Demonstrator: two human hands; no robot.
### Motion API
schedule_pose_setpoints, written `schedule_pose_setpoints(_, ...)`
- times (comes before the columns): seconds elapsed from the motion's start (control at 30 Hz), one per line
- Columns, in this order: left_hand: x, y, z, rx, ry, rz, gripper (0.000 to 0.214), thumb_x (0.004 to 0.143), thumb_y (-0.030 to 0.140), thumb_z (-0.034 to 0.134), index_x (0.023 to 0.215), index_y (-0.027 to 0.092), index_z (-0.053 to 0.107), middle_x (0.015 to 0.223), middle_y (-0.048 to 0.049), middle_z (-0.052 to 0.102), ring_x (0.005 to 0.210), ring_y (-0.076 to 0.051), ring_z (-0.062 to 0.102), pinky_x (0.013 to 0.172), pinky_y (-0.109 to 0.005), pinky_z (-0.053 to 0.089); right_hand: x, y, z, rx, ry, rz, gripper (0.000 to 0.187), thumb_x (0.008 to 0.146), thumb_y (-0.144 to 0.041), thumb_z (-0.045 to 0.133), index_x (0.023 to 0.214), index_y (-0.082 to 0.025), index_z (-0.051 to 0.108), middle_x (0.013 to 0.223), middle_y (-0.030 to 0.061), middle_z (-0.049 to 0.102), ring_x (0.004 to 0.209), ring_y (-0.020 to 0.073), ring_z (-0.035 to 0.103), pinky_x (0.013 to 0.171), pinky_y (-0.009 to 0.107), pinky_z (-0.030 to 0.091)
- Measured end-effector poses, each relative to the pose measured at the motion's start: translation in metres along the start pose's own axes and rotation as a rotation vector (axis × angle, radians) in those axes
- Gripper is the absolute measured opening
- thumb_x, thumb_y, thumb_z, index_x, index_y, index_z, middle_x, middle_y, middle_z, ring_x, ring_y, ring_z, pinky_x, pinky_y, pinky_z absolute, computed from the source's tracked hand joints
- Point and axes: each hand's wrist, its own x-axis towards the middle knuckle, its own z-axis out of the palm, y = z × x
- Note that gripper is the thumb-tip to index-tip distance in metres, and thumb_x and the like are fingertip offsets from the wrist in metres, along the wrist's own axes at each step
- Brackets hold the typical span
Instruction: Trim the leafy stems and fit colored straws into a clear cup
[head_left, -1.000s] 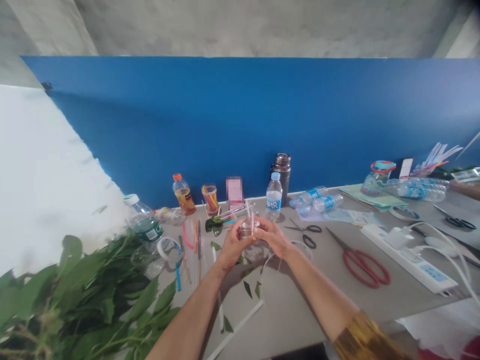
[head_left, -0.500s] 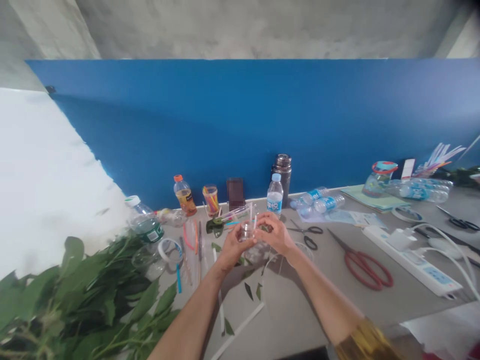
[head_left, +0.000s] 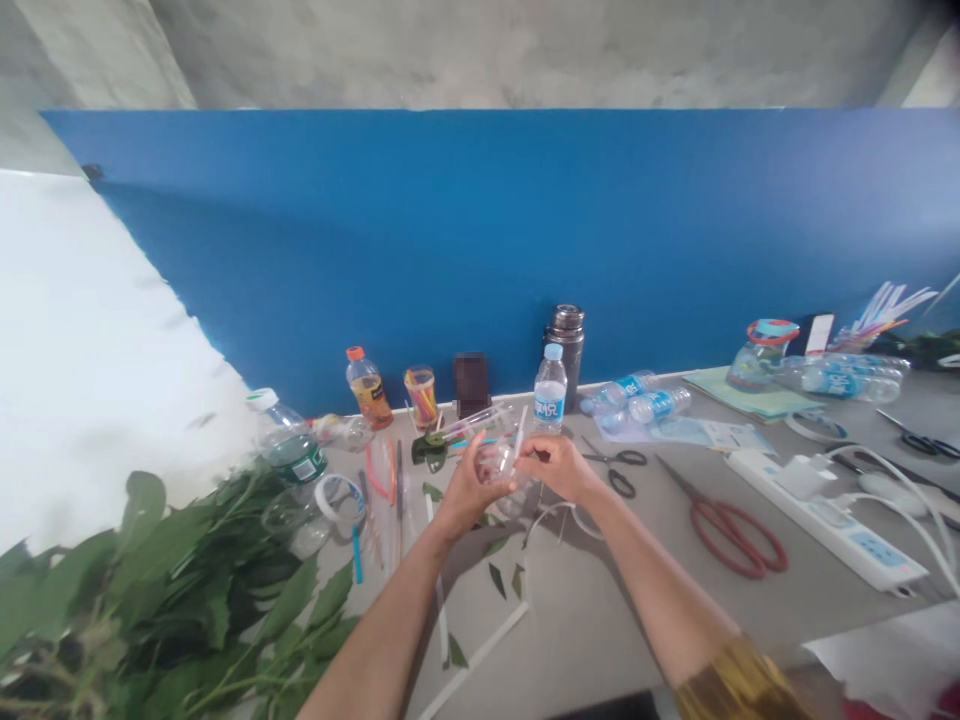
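Observation:
My left hand (head_left: 469,490) grips a small clear plastic cup (head_left: 495,463) from the side, just above the tabletop. A thin white straw (head_left: 519,432) stands tilted at the cup's right side, and my right hand (head_left: 556,468) pinches it low down. Fingers partly hide where the straw meets the cup. Behind the cup lies a cut clear bottle (head_left: 514,500), close under both hands. Several green leaves (head_left: 497,580) and a long white strip (head_left: 474,660) lie on the grey table (head_left: 592,620) below my forearms.
A leafy green branch bundle (head_left: 165,600) fills the lower left. Red-handled scissors (head_left: 739,540), black-handled scissors (head_left: 619,465) and a white power strip (head_left: 825,520) with cables lie to the right. Bottles, a steel flask (head_left: 566,350) and straws line the blue wall (head_left: 480,230).
My right hand has moved right and lower, away from the cup's top. The white straw now leans more to the right. The cup has tilted slightly in my left hand.

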Motion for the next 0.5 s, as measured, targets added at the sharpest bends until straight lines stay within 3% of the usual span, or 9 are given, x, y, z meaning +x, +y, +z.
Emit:
schedule_pose_setpoints(0.1,0.003,-0.002,0.001,-0.024,0.127,0.046,0.072,0.05,0.033,0.097,0.115,0.021,0.069,0.111,-0.0091,0.069,0.095,-0.024,0.069,0.077,-0.033,0.056,0.003,0.001,0.0,0.015,0.136,0.074,0.023,0.077,-0.041,0.07,0.072,-0.019,0.073,0.066,-0.0009,0.064,0.059,0.0132,0.047,0.059,0.027,0.037)
schedule_pose_setpoints(0.2,0.0,-0.002,0.004,-0.15,0.151,-0.049,0.045,0.059,0.044,0.093,0.087,0.018,0.069,0.082,-0.0035,0.069,0.079,-0.019,0.069,0.071,-0.029,0.054,0.004,0.001,0.003,0.025,0.256,0.128,0.027,0.075,-0.045,0.07,0.072,-0.019,0.075,0.061,-0.0015,0.06,0.058,0.0139,0.047,0.058,0.027,0.039)
schedule_pose_setpoints(0.3,-0.005,-0.002,0.011,-0.317,0.096,-0.18,0.049,0.055,0.051,0.095,0.073,0.016,0.067,0.071,-0.0033,0.069,0.067,-0.016,0.068,0.068,-0.028,0.054,0.004,-0.002,0.008,0.041,0.302,0.126,0.029,0.074,-0.047,0.069,0.071,-0.019,0.075,0.061,-0.0007,0.061,0.059,0.0149,0.049,0.06,0.028,0.041)
schedule_pose_setpoints(0.5,-0.011,0.003,0.02,-0.427,0.068,-0.202,0.054,0.049,0.054,0.098,0.072,0.013,0.072,0.075,-0.0078,0.075,0.069,-0.018,0.071,0.07,-0.03,0.057,0.004,-0.008,0.011,0.04,0.336,0.131,0.032,0.074,-0.05,0.067,0.07,-0.019,0.072,0.062,0.0003,0.062,0.06,0.0159,0.052,0.06,0.028,0.042)
